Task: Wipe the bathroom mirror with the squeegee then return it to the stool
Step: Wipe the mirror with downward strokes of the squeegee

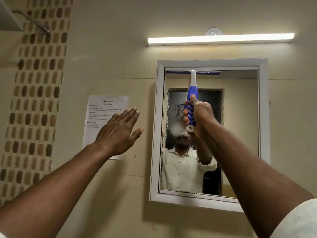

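A white-framed mirror (240,117) hangs on the beige wall, its glass streaked with water drops and foam. My right hand (200,115) grips the blue and white handle of the squeegee (192,93), held upright. The squeegee's blade lies against the top edge of the glass, spanning the left half of the mirror. My left hand (120,133) is raised with straight fingers in front of the wall, left of the mirror, holding nothing. The stool is out of sight.
A printed task sheet (106,110) is stuck to the wall behind my left hand. A lit tube light (221,38) runs above the mirror. A strip of brown mosaic tile (34,100) runs down the left, with a metal bracket (32,21) above it.
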A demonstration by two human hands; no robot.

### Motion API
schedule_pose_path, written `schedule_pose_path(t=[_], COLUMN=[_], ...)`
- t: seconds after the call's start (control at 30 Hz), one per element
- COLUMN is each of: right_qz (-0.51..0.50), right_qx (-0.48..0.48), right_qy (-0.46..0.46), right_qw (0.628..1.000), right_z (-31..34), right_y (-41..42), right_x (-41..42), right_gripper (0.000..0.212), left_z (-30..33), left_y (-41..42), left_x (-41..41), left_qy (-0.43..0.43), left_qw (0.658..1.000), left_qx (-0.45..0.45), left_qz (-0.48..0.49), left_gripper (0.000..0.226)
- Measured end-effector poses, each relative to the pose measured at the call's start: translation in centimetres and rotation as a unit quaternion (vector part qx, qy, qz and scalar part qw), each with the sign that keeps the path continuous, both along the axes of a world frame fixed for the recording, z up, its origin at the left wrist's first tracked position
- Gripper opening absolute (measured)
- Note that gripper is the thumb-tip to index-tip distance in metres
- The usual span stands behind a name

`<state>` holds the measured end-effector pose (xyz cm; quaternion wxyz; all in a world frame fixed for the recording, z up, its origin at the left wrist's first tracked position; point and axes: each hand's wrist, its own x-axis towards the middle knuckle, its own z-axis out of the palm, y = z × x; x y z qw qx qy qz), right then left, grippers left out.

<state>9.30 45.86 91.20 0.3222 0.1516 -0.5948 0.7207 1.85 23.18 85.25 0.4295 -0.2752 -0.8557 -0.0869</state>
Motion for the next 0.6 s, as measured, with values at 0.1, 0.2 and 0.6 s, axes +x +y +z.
schedule_pose_path(t=[0.1,0.2,0.6], right_qz=[0.006,0.010,-0.009], right_qx=[-0.001,-0.002,0.013], right_qy=[-0.010,-0.023,-0.042], right_qw=[1.000,1.000,0.999], right_z=[-0.1,-0.6,-4.4], right_y=[0.0,0.0,0.5], right_x=[0.0,0.1,0.0], right_gripper=[0.030,0.029,0.026], left_z=[-0.3,-0.7,-3.1], left_y=[0.1,0.2,0.8], left_x=[0.1,0.1,0.1], left_qy=[-0.002,-0.009,-0.036], left_qw=[1.000,1.000,0.999], left_qx=[-0.002,-0.004,-0.011], left_qz=[-0.001,0.002,-0.003], left_gripper=[0.065,0.065,0.065])
